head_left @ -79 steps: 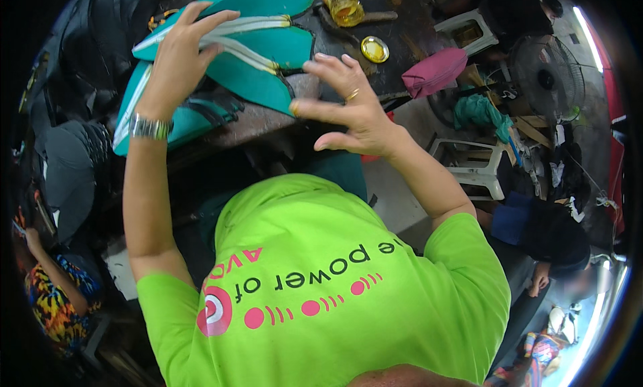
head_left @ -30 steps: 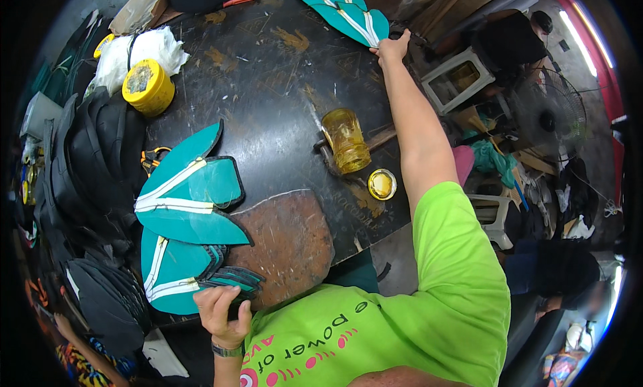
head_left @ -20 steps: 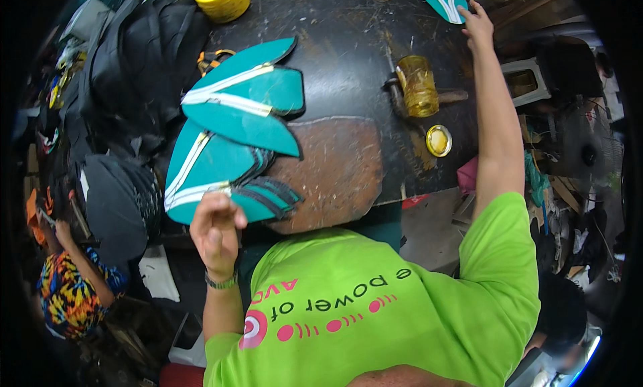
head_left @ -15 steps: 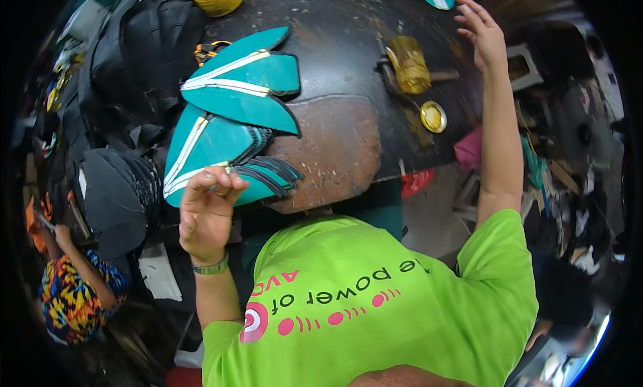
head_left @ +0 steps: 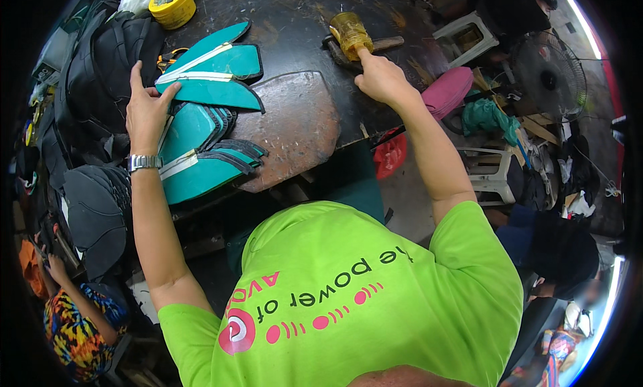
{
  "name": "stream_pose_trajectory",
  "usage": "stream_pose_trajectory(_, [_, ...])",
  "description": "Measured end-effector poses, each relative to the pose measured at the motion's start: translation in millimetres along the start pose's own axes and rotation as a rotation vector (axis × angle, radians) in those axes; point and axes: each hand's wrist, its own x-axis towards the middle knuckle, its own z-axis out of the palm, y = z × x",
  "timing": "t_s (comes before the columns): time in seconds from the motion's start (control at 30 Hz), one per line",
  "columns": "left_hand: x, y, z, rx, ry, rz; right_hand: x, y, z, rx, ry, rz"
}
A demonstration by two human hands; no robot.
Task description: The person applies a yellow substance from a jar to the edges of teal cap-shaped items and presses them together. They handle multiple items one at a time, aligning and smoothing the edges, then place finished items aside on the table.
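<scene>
My left hand (head_left: 147,112) spreads its fingers at the pointed end of the upper teal fan-shaped cut pieces (head_left: 214,87), which have white strips along their seams. Its thumb rests at that tip. Below lie stacked teal pieces (head_left: 201,171) with dark layered edges. On the right, my right hand (head_left: 384,77) stretches its index finger into the mouth of a yellow, stained jar (head_left: 349,30), its other fingers curled and holding nothing. The jar lies tilted beside a dark tool with a wooden handle (head_left: 387,44). What is inside the jar is hidden.
A worn brown board (head_left: 288,125) lies on the dark table (head_left: 284,45). At the left are a yellow round tub (head_left: 172,5), black bags (head_left: 117,65) and stacked dark pieces (head_left: 97,213). White stools (head_left: 469,42) and a fan (head_left: 549,79) stand right; another person (head_left: 84,313) is lower left.
The view has shifted. My left hand has moved up to the upper teal pieces. My right hand has come down from the far right, and its index finger is now in the jar.
</scene>
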Motion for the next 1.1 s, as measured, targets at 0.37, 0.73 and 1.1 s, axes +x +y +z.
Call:
stream_pose_trajectory(0.37, [-53,22,-15,-1.255,-0.391,0.114,-26,-8,9,-0.117,0.142,-0.056])
stream_pose_trajectory(0.73, [-127,42,1,-0.351,-0.120,0.290,-97,-34,-15,0.933,0.642,-0.443])
stream_pose_trajectory(1.1, [-128,47,0,-0.205,-0.171,0.347,-45,-28,93,0.509,0.499,-0.328])
